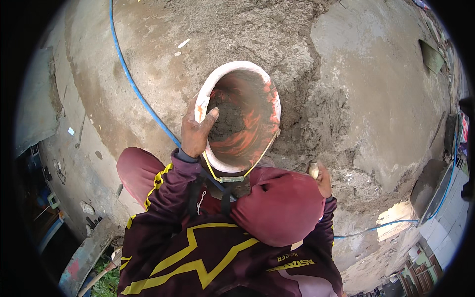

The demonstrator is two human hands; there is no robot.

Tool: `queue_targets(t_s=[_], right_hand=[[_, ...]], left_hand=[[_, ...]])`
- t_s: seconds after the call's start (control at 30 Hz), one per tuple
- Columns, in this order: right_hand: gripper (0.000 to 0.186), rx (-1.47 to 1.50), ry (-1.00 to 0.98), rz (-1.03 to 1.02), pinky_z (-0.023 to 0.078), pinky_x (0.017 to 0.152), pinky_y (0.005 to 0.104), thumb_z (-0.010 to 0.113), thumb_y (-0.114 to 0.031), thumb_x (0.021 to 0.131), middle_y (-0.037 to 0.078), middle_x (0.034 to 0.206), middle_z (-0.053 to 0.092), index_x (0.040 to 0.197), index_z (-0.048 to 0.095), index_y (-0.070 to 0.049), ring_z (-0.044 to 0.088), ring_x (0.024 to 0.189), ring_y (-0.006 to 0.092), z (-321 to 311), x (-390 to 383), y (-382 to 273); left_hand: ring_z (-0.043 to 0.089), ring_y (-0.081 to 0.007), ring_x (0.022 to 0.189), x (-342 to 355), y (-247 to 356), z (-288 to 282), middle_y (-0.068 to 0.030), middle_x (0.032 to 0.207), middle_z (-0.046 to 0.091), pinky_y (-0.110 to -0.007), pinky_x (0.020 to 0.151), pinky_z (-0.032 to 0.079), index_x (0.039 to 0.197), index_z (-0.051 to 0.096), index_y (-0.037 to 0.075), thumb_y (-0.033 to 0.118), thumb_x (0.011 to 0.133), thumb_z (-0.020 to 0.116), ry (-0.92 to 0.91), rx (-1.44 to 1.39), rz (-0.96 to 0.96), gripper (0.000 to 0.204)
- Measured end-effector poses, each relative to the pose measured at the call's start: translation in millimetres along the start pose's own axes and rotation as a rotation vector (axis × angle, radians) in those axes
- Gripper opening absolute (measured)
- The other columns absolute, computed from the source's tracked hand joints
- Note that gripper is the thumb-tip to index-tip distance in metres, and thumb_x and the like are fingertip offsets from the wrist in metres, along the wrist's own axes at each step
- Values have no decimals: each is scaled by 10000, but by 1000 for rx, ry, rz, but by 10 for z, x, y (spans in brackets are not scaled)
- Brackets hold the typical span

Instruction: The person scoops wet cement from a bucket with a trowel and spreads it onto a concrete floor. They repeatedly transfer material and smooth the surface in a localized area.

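Your right knee [279,205] is bulging up nearest, and just beyond it your right hand [323,182] is gripping a pale, rounded object [313,170], partly hidden. Ahead of your lap, a yellow handle [212,166] is hanging toward you from the white-rimmed bucket [235,67]. Your left hand [196,129] is holding its left rim, thumb inside, remaining fingers largely hidden. Grey material [226,120] is lying within. Beyond, a blue hose [148,108] is curving across rough ground [376,94].
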State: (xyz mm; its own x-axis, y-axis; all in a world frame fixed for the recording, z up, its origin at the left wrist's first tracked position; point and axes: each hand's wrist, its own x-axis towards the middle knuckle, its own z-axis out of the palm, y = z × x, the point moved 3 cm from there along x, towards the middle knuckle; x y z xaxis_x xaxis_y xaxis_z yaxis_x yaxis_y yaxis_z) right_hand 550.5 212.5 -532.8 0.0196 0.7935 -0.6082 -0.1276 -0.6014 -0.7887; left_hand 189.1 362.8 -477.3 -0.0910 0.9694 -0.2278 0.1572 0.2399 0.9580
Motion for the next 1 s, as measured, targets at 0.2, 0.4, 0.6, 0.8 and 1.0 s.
queue_targets(t_s=[0.2,0.4,0.6,0.8,1.0], right_hand=[[565,-1067,-313,-415,511,691,484,719,-305,786,265,832,648,1230,514,-21,642,805,442,1035,855,-181],[561,-736,-8,-253,518,712,485,694,-299,823,286,876,647,1254,496,1,640,818,459,400,386,-76],[534,-684,818,275,532,742,461,694,-197,819,267,923,675,1249,494,46,675,843,401,-585,-160,219],[495,-1061,501,74,524,730,491,643,-243,837,294,861,651,1196,484,58,643,817,455,-427,409,281],[447,-856,537,104,503,804,498,632,-264,848,297,882,646,1152,509,40,633,894,452,-52,-257,197]], left_hand=[[498,-101,901,-31,5,121,-28,1011,581,-252,794,422,1261,533,-42,175,927,651,-17,32,-1,415],[502,-94,830,-27,30,-126,-31,948,581,-243,748,426,1130,578,-54,184,927,654,103,27,-1,322],[520,-138,890,0,-74,-165,-71,1001,597,-284,812,433,1161,566,-69,170,928,644,73,31,18,342],[543,-159,1006,11,-50,-82,-104,1137,600,-289,913,419,1233,539,-78,147,944,614,15,-41,-4,374],[544,-175,1064,10,29,-8,-127,1217,581,-299,949,412,1287,506,-80,135,952,599,9,-23,11,409]])
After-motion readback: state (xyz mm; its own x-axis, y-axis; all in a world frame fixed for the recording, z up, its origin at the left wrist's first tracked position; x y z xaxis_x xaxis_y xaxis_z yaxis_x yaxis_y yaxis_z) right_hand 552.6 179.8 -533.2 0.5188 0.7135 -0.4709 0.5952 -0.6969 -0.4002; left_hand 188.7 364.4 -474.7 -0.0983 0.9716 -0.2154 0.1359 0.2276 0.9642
